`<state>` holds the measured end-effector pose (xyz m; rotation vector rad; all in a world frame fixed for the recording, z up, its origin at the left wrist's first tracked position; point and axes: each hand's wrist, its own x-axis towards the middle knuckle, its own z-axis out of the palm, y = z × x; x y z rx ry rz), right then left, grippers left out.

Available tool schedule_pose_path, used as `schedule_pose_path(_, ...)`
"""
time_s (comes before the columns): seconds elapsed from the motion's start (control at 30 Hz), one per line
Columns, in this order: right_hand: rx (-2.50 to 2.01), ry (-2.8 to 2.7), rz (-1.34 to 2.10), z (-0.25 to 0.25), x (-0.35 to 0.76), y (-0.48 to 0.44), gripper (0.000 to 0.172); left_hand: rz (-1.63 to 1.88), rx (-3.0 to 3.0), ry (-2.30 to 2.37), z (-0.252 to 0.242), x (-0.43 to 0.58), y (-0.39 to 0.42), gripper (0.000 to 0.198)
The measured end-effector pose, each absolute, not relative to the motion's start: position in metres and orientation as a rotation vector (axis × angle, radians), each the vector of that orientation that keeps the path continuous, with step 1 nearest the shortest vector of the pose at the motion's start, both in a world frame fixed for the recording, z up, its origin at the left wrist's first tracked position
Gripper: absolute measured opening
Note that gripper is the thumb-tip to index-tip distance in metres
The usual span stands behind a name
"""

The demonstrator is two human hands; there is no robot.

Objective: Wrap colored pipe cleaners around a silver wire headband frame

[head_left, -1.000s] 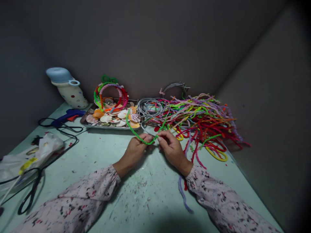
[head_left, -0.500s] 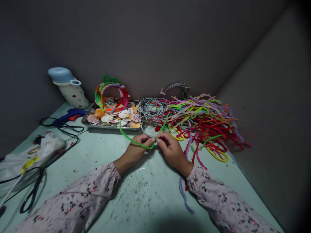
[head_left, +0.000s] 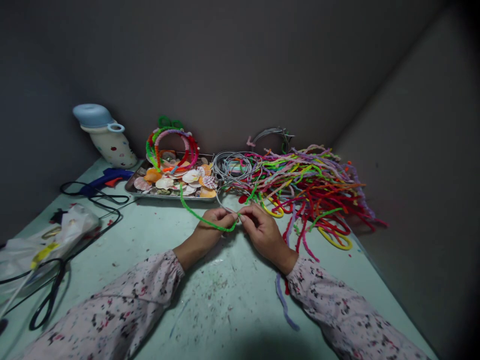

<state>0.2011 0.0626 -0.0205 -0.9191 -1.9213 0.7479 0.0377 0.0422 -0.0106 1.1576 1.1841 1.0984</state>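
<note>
My left hand (head_left: 208, 230) is closed in a pinch on a thin grey wire hoop (head_left: 218, 199) at the middle of the table. Fingertips of my right hand (head_left: 265, 234) press together beside the left ones, pinching a bright green pipe cleaner (head_left: 190, 210) where it meets the wire. The pipe cleaner's long free end curves left across my left thumb and points up toward the tray. The exact join between wire and pipe cleaner is mostly covered by my fingertips.
Behind my hands stand a metal tray (head_left: 176, 198) of seashells with colourful hoops (head_left: 193, 150), coiled wire (head_left: 228, 170) and a heap of pipe cleaners (head_left: 311, 175). Leftward are a bottle (head_left: 112, 145), a blue glue gun (head_left: 101, 181), a black cable (head_left: 119, 215) and a plastic bag (head_left: 80, 220).
The free end of the green pipe cleaner has swung slightly left and up. Both hands stay pinched together in nearly the same place.
</note>
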Motion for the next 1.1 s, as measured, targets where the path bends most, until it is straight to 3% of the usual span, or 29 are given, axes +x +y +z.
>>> schedule_pose_path(0.27, -0.946, -1.889, 0.773, -0.023, 0.201, 0.063, 0.012, 1.119, 1.209, 1.061, -0.016, 0.033, 0.041, 0.014)
schedule_pose_path(0.53, -0.960, -1.860, 0.809, -0.022, 0.202, 0.063, 0.013, 1.151, 1.261, 1.091, -0.019, 0.035, 0.042, 0.014)
schedule_pose_path(0.87, -0.977, -1.826, 0.876, -0.024, 0.202, 0.062, 0.013, 1.208, 1.372, 1.379, -0.021, 0.042, 0.038, 0.023)
schedule_pose_path(1.1, -0.989, -1.812, 0.902, -0.025, 0.202, 0.062, 0.014, 1.309, 1.567, 1.565, -0.013, 0.042, 0.034, 0.017)
